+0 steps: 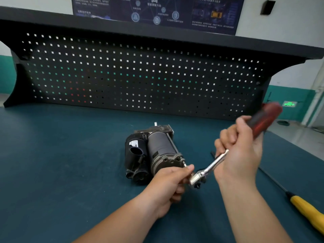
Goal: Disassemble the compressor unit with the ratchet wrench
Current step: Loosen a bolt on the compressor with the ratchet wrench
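Compressor unit (157, 148) lies on the bench mat (70, 155), just beyond the left hand (168, 186). Its long axis runs away from the person, with the near end cap facing the left fingertips. Left hand is nearer, curled, pinching the head of the ratchet wrench (210, 165) right at that end cap. Right hand (240, 148) is wrapped round the wrench shaft below the red grip, up and to the right. Socket seating on the bolt (183, 162): cannot tell, the fingers hide it. Likely next: seat the head along that axis, then swing. Yellow screwdriver (308, 213) lies to the right of the right forearm.
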`<state>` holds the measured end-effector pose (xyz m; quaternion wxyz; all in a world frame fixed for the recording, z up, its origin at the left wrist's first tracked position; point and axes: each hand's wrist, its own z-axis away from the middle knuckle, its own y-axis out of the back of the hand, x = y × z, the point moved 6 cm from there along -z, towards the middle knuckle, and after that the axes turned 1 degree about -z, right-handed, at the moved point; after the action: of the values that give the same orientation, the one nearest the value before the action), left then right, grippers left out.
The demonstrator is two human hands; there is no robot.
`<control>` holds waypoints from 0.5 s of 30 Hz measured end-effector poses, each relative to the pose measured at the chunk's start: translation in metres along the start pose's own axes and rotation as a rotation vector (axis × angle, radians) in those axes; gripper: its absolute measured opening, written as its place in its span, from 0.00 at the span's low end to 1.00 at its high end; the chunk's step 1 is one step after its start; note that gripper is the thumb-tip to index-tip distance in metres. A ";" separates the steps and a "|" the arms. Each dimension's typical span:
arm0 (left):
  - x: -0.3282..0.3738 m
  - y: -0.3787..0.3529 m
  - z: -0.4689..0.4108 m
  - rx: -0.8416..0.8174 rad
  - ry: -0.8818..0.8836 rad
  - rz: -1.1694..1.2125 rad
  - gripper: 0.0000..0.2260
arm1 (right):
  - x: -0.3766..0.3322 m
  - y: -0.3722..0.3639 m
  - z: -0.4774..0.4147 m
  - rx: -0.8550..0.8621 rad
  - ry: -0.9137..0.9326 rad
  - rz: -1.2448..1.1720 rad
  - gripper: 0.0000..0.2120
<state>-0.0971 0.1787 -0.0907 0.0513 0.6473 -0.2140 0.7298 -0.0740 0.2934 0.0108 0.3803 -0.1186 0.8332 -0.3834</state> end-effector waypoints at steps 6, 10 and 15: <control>0.004 0.001 0.001 0.024 -0.085 -0.172 0.13 | 0.000 -0.040 0.040 -0.528 0.178 0.302 0.07; 0.004 -0.002 -0.001 -0.012 -0.036 0.045 0.23 | 0.007 0.017 -0.006 0.153 -0.093 -0.015 0.07; 0.001 -0.005 -0.002 0.008 0.006 0.136 0.19 | 0.028 0.047 -0.013 0.430 -0.335 -0.176 0.10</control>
<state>-0.0971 0.1839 -0.0881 -0.0005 0.6293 -0.2546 0.7343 -0.0987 0.3187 -0.0334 0.4943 -0.1688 0.6450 -0.5579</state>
